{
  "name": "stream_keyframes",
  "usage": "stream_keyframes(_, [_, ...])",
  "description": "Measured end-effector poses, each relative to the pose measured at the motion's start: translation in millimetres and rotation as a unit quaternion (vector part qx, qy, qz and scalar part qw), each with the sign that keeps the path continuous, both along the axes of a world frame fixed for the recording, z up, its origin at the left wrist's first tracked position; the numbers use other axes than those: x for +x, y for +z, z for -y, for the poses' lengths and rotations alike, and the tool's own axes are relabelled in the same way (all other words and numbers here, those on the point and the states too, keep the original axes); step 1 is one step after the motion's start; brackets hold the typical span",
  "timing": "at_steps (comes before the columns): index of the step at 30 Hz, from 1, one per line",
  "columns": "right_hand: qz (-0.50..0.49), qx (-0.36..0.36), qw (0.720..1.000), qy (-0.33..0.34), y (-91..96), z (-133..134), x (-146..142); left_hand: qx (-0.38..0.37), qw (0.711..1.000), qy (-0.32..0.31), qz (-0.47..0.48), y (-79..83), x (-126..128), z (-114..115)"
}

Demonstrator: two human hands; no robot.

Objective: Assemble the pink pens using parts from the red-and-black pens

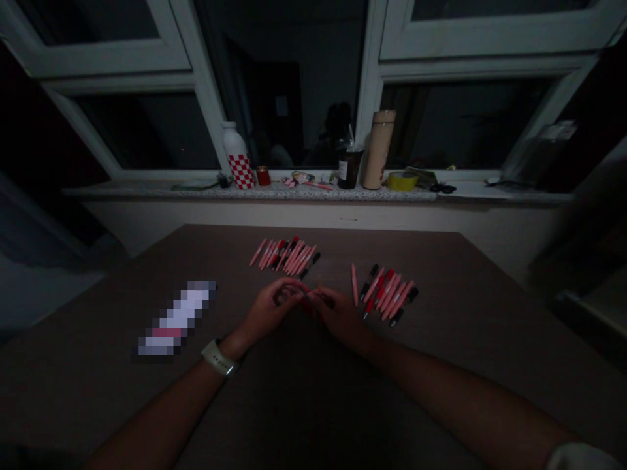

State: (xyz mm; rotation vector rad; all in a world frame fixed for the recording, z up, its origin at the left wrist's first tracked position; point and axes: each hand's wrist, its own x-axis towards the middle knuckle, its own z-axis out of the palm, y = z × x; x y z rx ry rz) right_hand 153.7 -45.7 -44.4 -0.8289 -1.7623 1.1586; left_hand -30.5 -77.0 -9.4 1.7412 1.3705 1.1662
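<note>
Pinching a thin pink pen (pixel 309 299), half hidden by fingers and dim, the left hand (pixel 268 312) and right hand (pixel 339 317) curl together above a smooth brown table (pixel 102 333). Just beyond lie a fan of slender plastic pens (pixel 285 256) and, rightward, a second fan (pixel 386 294). A pale-strapped watch (pixel 218 358) circles the left wrist.

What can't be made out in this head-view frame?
Reddish item between the left hand and right hand: head view, the hands hide most of it.
Object on the table: head view, hidden by pixelated blur.
Dark jar's label: head view, too small and dim.
Sleeve: head view, cut off by the bottom edge.
</note>
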Motion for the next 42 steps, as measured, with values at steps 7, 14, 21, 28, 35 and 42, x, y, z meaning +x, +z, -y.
stream_keyframes(7, [0.026, 0.001, 1.000, -0.006, 6.0, 2.8, 1.3, -0.015, 1.000, 0.000, -0.021, 2.9, -0.2, 1.1])
stream_keyframes(14, [0.016, -0.004, 1.000, 0.003, 4.0, 2.7, 1.0, -0.021, 1.000, -0.002, -0.004, -1.5, -2.0, -0.5])
stream_keyframes(21, [0.046, 0.011, 0.999, 0.009, 8.9, 5.5, 2.3, -0.019, 0.999, -0.026, -0.032, 0.0, -2.3, 0.3])
stream_keyframes(28, [0.047, 0.028, 0.998, 0.027, 5.7, 5.2, 1.5, -0.018, 0.998, -0.046, -0.037, 3.1, 0.2, 1.3])
stream_keyframes(35, [0.059, 0.047, 0.997, 0.031, 4.7, 5.5, 0.6, -0.023, 0.999, -0.035, -0.034, 5.3, 1.8, 3.3])
stream_keyframes(42, [0.071, 0.051, 0.995, 0.050, 5.2, 5.9, 0.9, -0.042, 0.997, -0.056, -0.012, 5.8, 2.6, 3.4])
